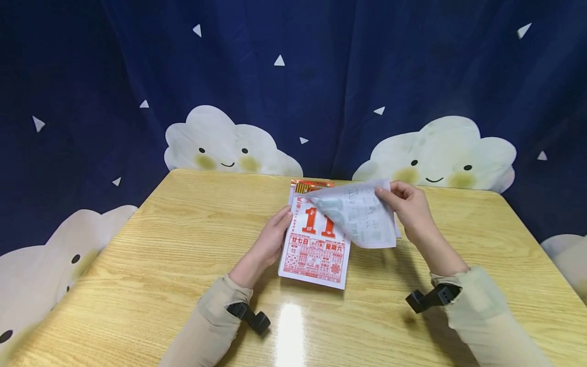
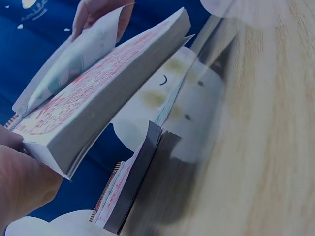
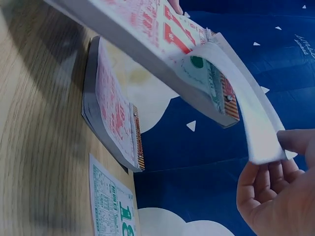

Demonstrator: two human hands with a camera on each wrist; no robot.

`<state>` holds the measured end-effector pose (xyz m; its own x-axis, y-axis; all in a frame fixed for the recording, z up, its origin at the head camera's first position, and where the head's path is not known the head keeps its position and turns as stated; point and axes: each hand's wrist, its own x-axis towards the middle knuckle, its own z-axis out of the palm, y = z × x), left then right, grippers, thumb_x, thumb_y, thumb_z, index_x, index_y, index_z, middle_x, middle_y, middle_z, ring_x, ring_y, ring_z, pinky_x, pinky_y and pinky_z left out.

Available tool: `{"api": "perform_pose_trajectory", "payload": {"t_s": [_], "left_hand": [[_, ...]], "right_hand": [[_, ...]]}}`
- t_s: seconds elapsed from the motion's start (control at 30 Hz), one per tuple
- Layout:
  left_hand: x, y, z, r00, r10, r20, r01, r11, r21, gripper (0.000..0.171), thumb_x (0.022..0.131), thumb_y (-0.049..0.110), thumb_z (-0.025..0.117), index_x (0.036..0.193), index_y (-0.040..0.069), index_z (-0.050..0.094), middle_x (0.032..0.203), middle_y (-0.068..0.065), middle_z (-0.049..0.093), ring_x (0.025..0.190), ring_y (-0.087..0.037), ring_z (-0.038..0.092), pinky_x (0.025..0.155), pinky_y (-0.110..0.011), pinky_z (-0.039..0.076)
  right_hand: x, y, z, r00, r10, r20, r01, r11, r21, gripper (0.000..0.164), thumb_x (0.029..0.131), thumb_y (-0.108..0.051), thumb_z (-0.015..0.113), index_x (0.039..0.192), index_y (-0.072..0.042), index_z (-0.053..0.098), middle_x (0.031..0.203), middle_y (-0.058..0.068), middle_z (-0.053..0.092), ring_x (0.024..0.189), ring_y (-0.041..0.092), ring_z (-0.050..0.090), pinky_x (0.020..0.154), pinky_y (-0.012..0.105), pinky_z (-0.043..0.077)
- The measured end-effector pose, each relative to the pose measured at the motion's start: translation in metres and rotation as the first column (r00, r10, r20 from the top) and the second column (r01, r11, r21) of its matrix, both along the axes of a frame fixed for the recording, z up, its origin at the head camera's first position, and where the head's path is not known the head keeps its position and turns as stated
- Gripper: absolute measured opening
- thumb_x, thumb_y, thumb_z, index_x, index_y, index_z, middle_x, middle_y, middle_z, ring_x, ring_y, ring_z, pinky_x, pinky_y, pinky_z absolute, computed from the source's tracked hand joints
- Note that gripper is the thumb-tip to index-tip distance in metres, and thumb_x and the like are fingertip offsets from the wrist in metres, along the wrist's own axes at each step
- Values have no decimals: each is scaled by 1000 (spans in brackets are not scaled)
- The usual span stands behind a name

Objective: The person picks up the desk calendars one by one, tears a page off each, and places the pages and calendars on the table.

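Observation:
A thick tear-off calendar (image 1: 314, 260), with a red 11 on its face, is held above the table, tilted. My left hand (image 1: 270, 235) grips it at the left edge, thumb on the front. My right hand (image 1: 412, 210) pinches the corner of a thin top sheet (image 1: 367, 219), folded back to the right and still joined near the calendar's top binding. In the right wrist view this lifted sheet (image 3: 256, 123) bends away from the pad, its corner between thumb and fingers. The left hand's fingers behind the calendar are hidden in the head view.
A second calendar pad (image 3: 115, 108) lies on the wooden table (image 1: 192, 239) beneath the held one. Beside it is a loose sheet with green print (image 3: 110, 196). A dark blue curtain (image 1: 321, 76) with clouds hangs behind the table's far edge.

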<state>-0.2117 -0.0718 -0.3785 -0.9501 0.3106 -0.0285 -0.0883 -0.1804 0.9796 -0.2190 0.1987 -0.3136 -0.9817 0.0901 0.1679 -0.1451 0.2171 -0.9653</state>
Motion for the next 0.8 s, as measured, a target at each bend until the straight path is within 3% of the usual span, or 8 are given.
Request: {"api": "perform_pose_trajectory", "payload": {"t_s": [0.2, 0.37, 0.53, 0.8], "left_hand": [[-1, 1, 2, 1000, 24, 17, -25, 998, 53, 41, 100, 23, 26, 139, 11, 36, 94, -6, 60, 73, -13, 60, 64, -26, 50], [-2, 3, 3, 997, 57, 45, -61, 996, 70, 41, 100, 22, 27, 137, 12, 38, 91, -4, 61, 71, -13, 60, 62, -25, 50], [-1, 4, 4, 998, 63, 30, -65, 995, 69, 41, 100, 23, 28, 137, 11, 38, 92, -5, 62, 71, -13, 60, 61, -26, 51], [-1, 1, 1, 998, 69, -6, -69, 997, -19, 40, 100, 20, 28, 138, 11, 38, 104, -16, 60, 76, -13, 60, 68, -26, 50]], "right_hand": [[3, 0, -3, 999, 37, 8, -36, 999, -35, 11, 85, -17, 64, 77, -9, 62, 68, -12, 55, 61, 1, 50, 54, 13, 44], [5, -1, -4, 999, 39, 7, -39, 996, -80, 14, 85, -15, 64, 71, -16, 63, 67, -11, 56, 58, 1, 51, 52, 13, 42], [7, -2, -5, 999, 37, 13, -35, 993, -114, 16, 85, -16, 63, 69, -16, 60, 65, -11, 55, 57, 2, 50, 51, 13, 41], [4, -1, -4, 1000, 5, 25, -7, 998, 57, 13, 86, -20, 62, 85, -7, 60, 65, -13, 51, 63, 2, 47, 55, 15, 41]]}}
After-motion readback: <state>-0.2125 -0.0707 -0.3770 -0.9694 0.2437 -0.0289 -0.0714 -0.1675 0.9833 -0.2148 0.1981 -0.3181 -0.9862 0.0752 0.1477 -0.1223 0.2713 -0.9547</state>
